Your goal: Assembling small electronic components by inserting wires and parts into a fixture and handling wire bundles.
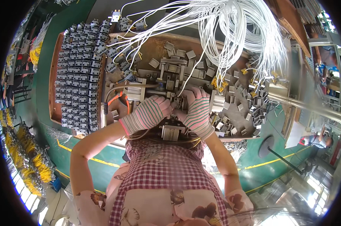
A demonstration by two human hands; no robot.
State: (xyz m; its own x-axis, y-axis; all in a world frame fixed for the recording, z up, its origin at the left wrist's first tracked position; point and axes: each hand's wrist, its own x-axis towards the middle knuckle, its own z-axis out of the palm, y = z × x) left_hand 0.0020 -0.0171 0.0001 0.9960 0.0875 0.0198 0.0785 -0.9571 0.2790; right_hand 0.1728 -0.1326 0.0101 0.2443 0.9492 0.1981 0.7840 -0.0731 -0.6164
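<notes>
Metal part (179, 101), small, sits in the jig (171, 132) between both hands. Left hand (151, 112) curled in, right hand (195, 108) bent over it; can't tell what either actually grips. Probably light, stiff, slick: pinch by the edges. White wire (193, 71) looks floppy; don't tug it.

Head-worn view (wide fisheye), facing down, fairly near

On my left I see yellow bundles (39, 162) near the green floor (44, 90). On my right are a dark disc (266, 146) on a rod (285, 162) and another person (320, 141).
</notes>
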